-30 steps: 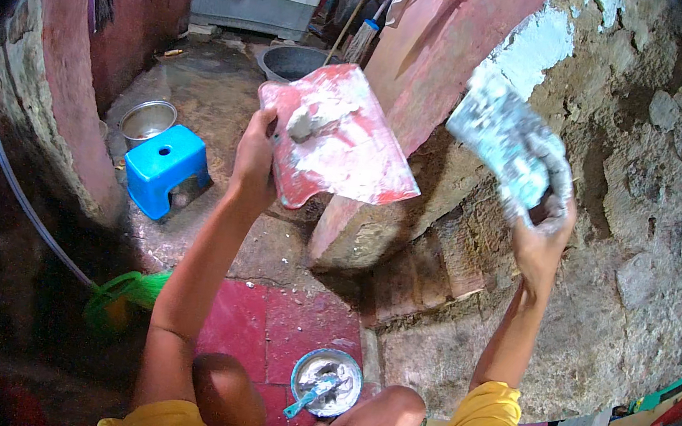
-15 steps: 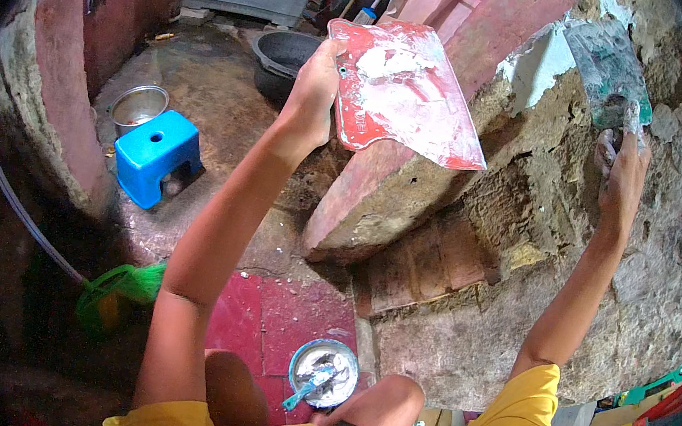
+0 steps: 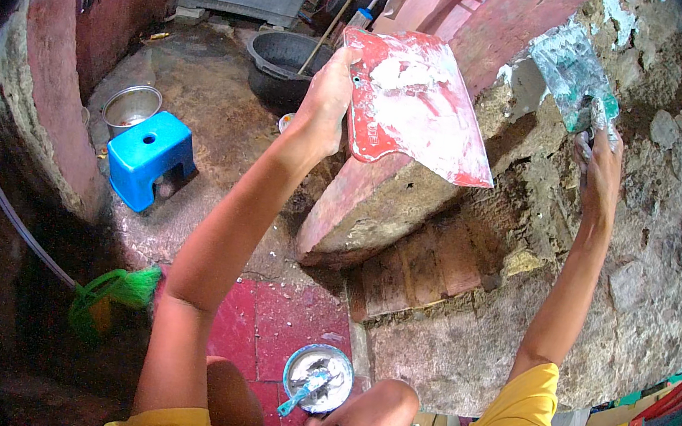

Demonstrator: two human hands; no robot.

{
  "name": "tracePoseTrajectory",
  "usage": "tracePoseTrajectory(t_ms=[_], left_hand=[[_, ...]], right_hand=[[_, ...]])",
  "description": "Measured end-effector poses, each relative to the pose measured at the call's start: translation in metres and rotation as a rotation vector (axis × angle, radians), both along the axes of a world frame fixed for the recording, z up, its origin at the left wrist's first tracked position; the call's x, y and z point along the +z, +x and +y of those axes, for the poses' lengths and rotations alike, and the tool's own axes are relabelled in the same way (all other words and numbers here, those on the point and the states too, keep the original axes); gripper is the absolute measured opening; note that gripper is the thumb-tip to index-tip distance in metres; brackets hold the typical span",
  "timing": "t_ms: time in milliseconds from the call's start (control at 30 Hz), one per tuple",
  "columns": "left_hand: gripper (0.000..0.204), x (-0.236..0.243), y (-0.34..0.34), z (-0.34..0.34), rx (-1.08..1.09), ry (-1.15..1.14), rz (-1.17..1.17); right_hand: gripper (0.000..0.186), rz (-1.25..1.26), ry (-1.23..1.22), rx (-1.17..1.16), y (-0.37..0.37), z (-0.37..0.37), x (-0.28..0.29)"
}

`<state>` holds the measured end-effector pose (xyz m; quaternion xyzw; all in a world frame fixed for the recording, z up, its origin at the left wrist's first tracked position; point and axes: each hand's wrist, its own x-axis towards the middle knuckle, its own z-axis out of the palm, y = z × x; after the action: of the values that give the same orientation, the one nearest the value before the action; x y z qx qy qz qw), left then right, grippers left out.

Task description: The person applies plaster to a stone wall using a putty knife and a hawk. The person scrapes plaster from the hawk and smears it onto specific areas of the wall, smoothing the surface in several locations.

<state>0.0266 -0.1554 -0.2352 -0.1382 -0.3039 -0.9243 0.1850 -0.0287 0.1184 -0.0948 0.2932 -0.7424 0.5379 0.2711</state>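
Note:
My left hand (image 3: 329,98) is closed on the left edge of a red plastic putty board (image 3: 368,123), which has white putty (image 3: 411,76) heaped and smeared over its face. My right hand (image 3: 599,162), its fingers whitened, grips a green plastic putty spreader (image 3: 572,67) at its lower end. The spreader's blade, streaked with putty, lies against the rough wall (image 3: 634,221), beside a pale patch (image 3: 526,87). Between my knees on the floor stands a round tub of white putty (image 3: 337,393) with a blue-handled scraper (image 3: 303,394) resting in it.
A blue stool (image 3: 150,157) and a metal bowl (image 3: 132,107) stand on the floor at left. A black basin (image 3: 276,79) with a stick in it sits behind my left hand. A pink-edged masonry ledge (image 3: 358,207) juts out beneath the board. A green broom (image 3: 126,289) lies lower left.
My right hand and the green spreader have shifted left along the wall, uncovering wall on their right. The putty board has moved slightly right and down with my left hand.

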Motion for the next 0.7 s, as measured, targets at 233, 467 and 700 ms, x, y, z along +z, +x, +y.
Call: tracePoseTrajectory(t_ms=[233, 467, 700], left_hand=[[0.035, -0.002, -0.002, 0.004, -0.03, -0.002, 0.008], [0.036, -0.005, -0.001, 0.006, 0.004, -0.031, 0.041], [0.035, -0.001, -0.004, 0.011, 0.012, 0.006, 0.031]], right_hand=[[0.025, -0.036, 0.143, 0.048, -0.017, 0.013, 0.004], [0.029, 0.078, 0.122, -0.137, -0.001, -0.004, 0.005], [0.029, 0.082, 0.146, -0.195, 0.002, -0.003, -0.005]])
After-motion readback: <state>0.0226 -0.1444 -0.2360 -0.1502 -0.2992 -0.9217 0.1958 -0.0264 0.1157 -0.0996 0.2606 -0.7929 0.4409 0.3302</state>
